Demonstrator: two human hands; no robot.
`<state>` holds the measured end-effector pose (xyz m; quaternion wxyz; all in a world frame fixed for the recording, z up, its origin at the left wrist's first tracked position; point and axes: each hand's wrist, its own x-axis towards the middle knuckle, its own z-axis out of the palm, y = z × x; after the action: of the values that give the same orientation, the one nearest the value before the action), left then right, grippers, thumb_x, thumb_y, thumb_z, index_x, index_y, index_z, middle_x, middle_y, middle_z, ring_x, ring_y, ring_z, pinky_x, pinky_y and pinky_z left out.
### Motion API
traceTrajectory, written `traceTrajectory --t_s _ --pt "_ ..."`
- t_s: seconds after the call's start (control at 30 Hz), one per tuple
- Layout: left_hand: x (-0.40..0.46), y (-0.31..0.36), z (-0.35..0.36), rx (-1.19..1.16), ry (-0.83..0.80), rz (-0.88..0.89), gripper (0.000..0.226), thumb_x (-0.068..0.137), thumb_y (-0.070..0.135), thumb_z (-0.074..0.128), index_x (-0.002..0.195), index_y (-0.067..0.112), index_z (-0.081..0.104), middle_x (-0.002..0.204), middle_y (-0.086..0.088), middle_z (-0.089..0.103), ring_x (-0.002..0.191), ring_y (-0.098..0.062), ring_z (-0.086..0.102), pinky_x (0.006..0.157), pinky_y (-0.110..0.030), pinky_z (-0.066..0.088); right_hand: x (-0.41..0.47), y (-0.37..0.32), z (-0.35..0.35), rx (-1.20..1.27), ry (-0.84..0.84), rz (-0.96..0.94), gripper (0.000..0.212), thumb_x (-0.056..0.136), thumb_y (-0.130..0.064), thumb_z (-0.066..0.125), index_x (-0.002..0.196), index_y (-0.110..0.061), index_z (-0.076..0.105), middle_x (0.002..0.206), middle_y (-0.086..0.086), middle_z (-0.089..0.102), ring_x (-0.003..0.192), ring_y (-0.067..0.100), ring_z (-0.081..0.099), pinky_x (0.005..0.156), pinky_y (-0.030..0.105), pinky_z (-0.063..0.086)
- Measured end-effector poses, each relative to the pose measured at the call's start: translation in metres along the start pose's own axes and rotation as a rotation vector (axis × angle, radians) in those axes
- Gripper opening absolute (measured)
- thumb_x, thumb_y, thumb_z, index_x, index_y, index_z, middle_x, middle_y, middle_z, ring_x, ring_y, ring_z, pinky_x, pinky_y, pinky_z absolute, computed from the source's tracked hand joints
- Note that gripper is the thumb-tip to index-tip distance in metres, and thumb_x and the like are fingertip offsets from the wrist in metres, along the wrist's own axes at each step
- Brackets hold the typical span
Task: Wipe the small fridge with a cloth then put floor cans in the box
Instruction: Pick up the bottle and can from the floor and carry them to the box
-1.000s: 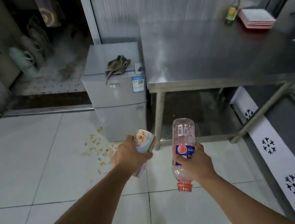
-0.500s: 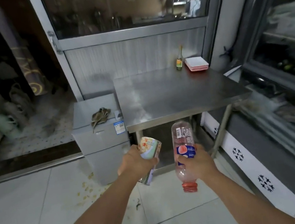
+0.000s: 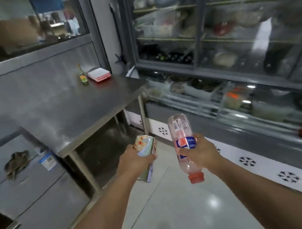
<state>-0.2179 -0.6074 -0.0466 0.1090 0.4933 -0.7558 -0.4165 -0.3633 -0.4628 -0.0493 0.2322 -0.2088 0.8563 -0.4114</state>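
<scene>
**Both hands loaded, no box in view**

The left hand [image 3: 134,162] wraps a can [image 3: 147,155], fingers curled round its middle; the can tilts, its printed top toward 1 o'clock and its base toward 7. The right hand [image 3: 199,151] grips a clear plastic bottle [image 3: 183,145] round its label band, long axis near upright and inverted: red cap at 6 o'clock, base at 12. The two items sit just beside each other without touching.

The box is not visible, so I cannot tell which hand is nearer it.

At 9 o'clock from the grips stands the small fridge [image 3: 28,188] with a cloth [image 3: 16,161] lying on top.

The bottle carries a blue-and-pink label and a barcode; the can's print and the fridge's blue sticker [image 3: 47,160] are too blurred to read.
</scene>
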Motion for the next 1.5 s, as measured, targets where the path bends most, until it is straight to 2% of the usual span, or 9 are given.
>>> traceTrajectory --t_s 0.13,0.3,0.47,0.67,0.9,1.13,1.23,1.4,1.5 --pt "-0.034 0.044 0.051 -0.007 -0.117 0.107 0.043 0.066 0.040 0.076 0.096 0.025 0.049 0.086 0.003 0.060 0.080 -0.018 0.061 0.079 -0.029 0.048 -0.036 0.044 -0.068 -0.003 0.131 0.056 0.059 0.073 -0.038 0.075 0.120 -0.017 0.047 0.103 0.002 0.063 0.084 0.019 0.062 0.074 0.036 0.054" --pt "-0.086 0.108 0.131 0.048 -0.271 0.261 0.054 0.060 0.041 0.075 0.105 0.020 0.053 0.101 -0.003 0.063 0.091 -0.025 0.062 0.079 -0.033 0.051 -0.084 0.108 -0.159 0.051 0.295 0.147 0.059 0.073 -0.039 0.075 0.121 -0.017 0.047 0.107 0.004 0.065 0.087 0.020 0.064 0.077 0.038 0.055" --pt "-0.159 0.166 0.224 0.090 -0.393 0.374 0.047 0.058 0.042 0.075 0.094 0.025 0.049 0.090 0.002 0.058 0.079 -0.018 0.055 0.060 -0.026 0.040 -0.139 0.185 -0.258 0.103 0.430 0.229 0.055 0.072 -0.037 0.075 0.118 -0.019 0.052 0.104 0.003 0.066 0.088 0.020 0.063 0.079 0.038 0.054" --pt "-0.268 0.230 0.351 0.097 -0.576 0.463 0.048 0.056 0.042 0.075 0.095 0.027 0.050 0.090 0.005 0.060 0.084 -0.019 0.060 0.076 -0.033 0.051 -0.219 0.288 -0.382 0.136 0.594 0.348 0.061 0.072 -0.038 0.076 0.122 -0.018 0.049 0.102 0.000 0.063 0.087 0.018 0.062 0.073 0.032 0.051" --pt "-0.387 0.306 0.483 0.103 -0.757 0.584 0.058 0.053 0.042 0.076 0.103 0.026 0.051 0.097 0.003 0.062 0.087 -0.022 0.062 0.082 -0.040 0.054 -0.302 0.386 -0.500 0.194 0.749 0.481 0.065 0.075 -0.038 0.075 0.126 -0.015 0.041 0.115 0.006 0.060 0.098 0.024 0.060 0.088 0.041 0.053" --pt "-0.469 0.366 0.601 0.118 -0.918 0.663 0.036 0.061 0.035 0.079 0.080 0.030 0.050 0.074 0.012 0.059 0.063 -0.004 0.056 0.047 -0.018 0.036 -0.345 0.472 -0.595 0.235 0.868 0.630 0.068 0.077 -0.036 0.073 0.131 -0.015 0.037 0.122 0.008 0.055 0.100 0.023 0.057 0.085 0.038 0.053" --pt "-0.488 0.395 0.650 0.129 -0.978 0.696 0.050 0.059 0.034 0.080 0.099 0.024 0.051 0.081 0.007 0.060 0.071 -0.010 0.058 0.054 -0.022 0.041 -0.346 0.506 -0.634 0.236 0.899 0.676 0.069 0.077 -0.037 0.073 0.132 -0.016 0.037 0.122 0.008 0.055 0.096 0.021 0.055 0.080 0.035 0.051" --pt "-0.506 0.463 0.740 0.149 -1.048 0.691 0.056 0.049 0.040 0.078 0.098 0.024 0.056 0.081 0.005 0.067 0.066 -0.014 0.068 0.055 -0.026 0.053 -0.324 0.559 -0.716 0.231 0.969 0.714 0.069 0.076 -0.039 0.074 0.131 -0.018 0.037 0.121 0.006 0.056 0.094 0.020 0.056 0.073 0.031 0.050" --pt "-0.512 0.509 0.794 0.223 -1.040 0.748 0.066 0.052 0.049 0.075 0.109 0.026 0.052 0.100 0.000 0.065 0.086 -0.021 0.064 0.078 -0.034 0.054 -0.306 0.587 -0.765 0.226 0.978 0.740 0.069 0.077 -0.039 0.074 0.131 -0.018 0.037 0.121 0.005 0.056 0.094 0.019 0.055 0.074 0.031 0.050"
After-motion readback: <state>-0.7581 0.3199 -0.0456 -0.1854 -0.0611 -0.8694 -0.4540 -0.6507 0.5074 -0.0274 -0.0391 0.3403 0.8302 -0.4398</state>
